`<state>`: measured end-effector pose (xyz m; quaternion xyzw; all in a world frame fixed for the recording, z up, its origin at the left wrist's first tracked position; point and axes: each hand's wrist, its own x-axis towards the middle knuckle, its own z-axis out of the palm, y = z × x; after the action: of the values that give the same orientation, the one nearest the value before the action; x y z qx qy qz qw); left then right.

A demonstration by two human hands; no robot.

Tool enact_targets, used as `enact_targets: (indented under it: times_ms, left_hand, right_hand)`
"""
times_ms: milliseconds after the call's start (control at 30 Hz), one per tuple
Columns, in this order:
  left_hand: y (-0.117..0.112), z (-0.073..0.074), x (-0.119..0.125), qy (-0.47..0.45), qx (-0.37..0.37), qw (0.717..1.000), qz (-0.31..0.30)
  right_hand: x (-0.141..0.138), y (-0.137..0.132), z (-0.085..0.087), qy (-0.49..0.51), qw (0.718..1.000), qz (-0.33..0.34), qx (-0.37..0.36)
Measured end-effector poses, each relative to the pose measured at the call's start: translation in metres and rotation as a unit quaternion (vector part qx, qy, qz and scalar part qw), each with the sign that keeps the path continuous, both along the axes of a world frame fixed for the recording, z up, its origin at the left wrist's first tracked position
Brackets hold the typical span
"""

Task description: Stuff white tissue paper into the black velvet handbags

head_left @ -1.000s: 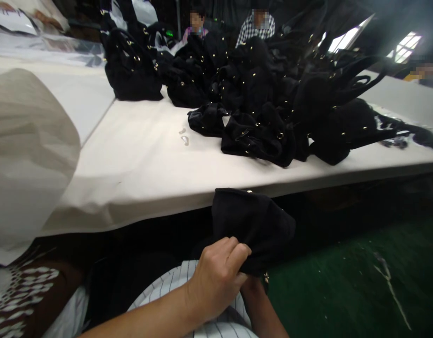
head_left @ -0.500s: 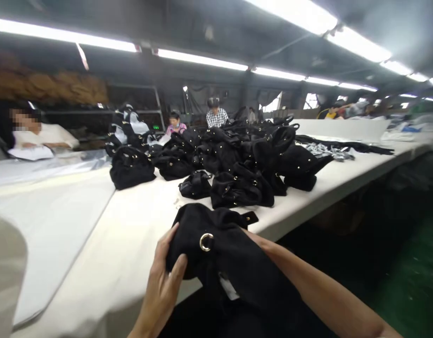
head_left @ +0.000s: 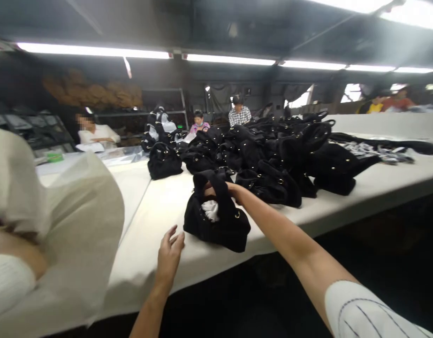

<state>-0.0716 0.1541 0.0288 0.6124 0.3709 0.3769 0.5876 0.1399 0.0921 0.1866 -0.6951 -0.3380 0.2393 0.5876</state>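
Observation:
A small black fabric handbag (head_left: 216, 220) with gold rivets and white paper stuffing stands on the white table (head_left: 160, 211) near its front edge. My right hand (head_left: 219, 188) reaches over it and grips its handle at the top. My left hand (head_left: 170, 256) hovers just left of the bag above the table edge, fingers spread, holding nothing. Behind the bag lies a large pile of similar black handbags (head_left: 265, 155).
A cream cloth bundle (head_left: 61, 225) and a person's sleeve fill the left foreground. One more black bag (head_left: 164, 161) stands apart at the pile's left. Several seated people work at the far side. Dark floor lies right of the table edge.
The bag was held below the table edge, then lifted up in both hands; now it stands on the table. My left hand has let go of it and the view has risen.

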Motion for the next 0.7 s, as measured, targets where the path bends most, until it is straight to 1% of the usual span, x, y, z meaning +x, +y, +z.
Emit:
enact_targets:
  times_ms: [33, 67, 133, 167, 233, 300, 367, 400, 433, 500, 567, 633, 700]
  left_hand:
    - [0.006, 0.001, -0.006, 0.015, 0.042, 0.999, -0.003]
    - [0.012, 0.002, -0.011, 0.024, 0.075, 0.997, -0.008]
    - [0.022, 0.007, -0.015, 0.019, 0.113, 0.993, -0.036]
    - [0.026, 0.01, -0.014, 0.011, 0.128, 0.99, -0.055]
    - [0.033, 0.016, -0.004, 0.002, 0.171, 0.98, -0.102]
    - [0.039, 0.019, 0.011, -0.006, 0.216, 0.965, -0.151]
    - [0.041, 0.021, 0.026, -0.017, 0.245, 0.953, -0.177]
    - [0.04, 0.022, 0.032, -0.024, 0.254, 0.951, -0.176]
    - [0.038, 0.024, 0.037, -0.03, 0.266, 0.949, -0.166]
    - [0.03, 0.029, 0.04, -0.034, 0.306, 0.942, -0.13]
    - [0.017, 0.038, 0.038, -0.031, 0.367, 0.924, -0.102]
    - [0.0, 0.046, 0.033, -0.021, 0.431, 0.898, -0.088]
    - [-0.016, 0.051, 0.029, -0.003, 0.469, 0.881, -0.067]
  right_hand:
    - [0.011, -0.001, 0.004, 0.011, 0.996, 0.08, -0.038]
    - [0.024, -0.005, 0.008, 0.016, 0.987, 0.143, -0.065]
    - [0.049, -0.017, 0.012, -0.007, 0.959, 0.267, -0.098]
    - [0.06, -0.026, 0.012, -0.027, 0.95, 0.296, -0.097]
    - [0.072, -0.047, 0.007, -0.061, 0.941, 0.321, -0.083]
    - [0.073, -0.069, -0.001, -0.064, 0.935, 0.341, -0.07]
    - [0.064, -0.088, -0.012, -0.066, 0.921, 0.378, -0.067]
    - [0.058, -0.094, -0.017, -0.079, 0.917, 0.385, -0.065]
    - [0.052, -0.098, -0.024, -0.1, 0.919, 0.377, -0.059]
    - [0.044, -0.099, -0.037, -0.156, 0.935, 0.317, -0.036]
    - [0.041, -0.093, -0.05, -0.179, 0.951, 0.251, -0.016]
    - [0.039, -0.082, -0.061, -0.168, 0.962, 0.215, 0.005]
    - [0.034, -0.071, -0.069, -0.154, 0.97, 0.186, 0.04]
